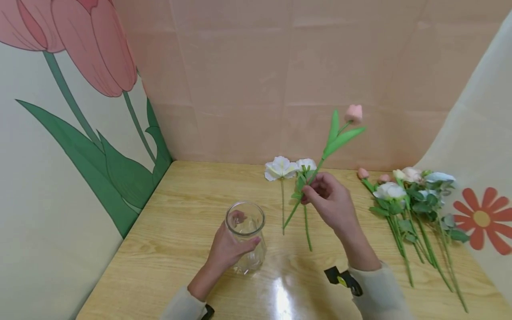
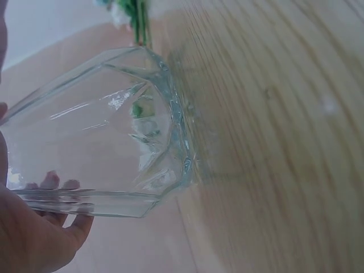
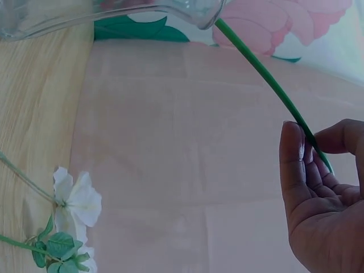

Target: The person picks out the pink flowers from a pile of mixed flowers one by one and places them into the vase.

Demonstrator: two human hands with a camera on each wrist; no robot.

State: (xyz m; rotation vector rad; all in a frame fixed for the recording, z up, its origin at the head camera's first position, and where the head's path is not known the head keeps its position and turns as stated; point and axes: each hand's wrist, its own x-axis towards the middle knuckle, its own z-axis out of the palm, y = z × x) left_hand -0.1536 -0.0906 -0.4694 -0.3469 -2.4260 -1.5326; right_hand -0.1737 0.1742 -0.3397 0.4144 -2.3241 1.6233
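Note:
My left hand [image 1: 226, 246] grips a clear glass vase [image 1: 256, 260] round its side, thumb across the front. Fingers show through the glass of the vase [image 2: 96, 131] in the left wrist view, its base down at the wooden tabletop. Up to the right, my right hand [image 1: 334, 202] pinches the green stem of a pink tulip [image 1: 354, 114] between thumb and fingers. The tulip slants, bloom up and right, two leaves below it. In the right wrist view the lower end of the stem [image 3: 261, 71] appears near the vase mouth; whether it is inside cannot be told.
Two white flowers [image 1: 280, 169] lie on the table [image 1: 180, 209] behind the right hand. At the right lies a bunch of several flowers [image 1: 390, 192], stems toward me. A pink cloth [image 1: 240, 89] hangs behind, with a tulip-print cloth [image 1: 60, 155] at the left.

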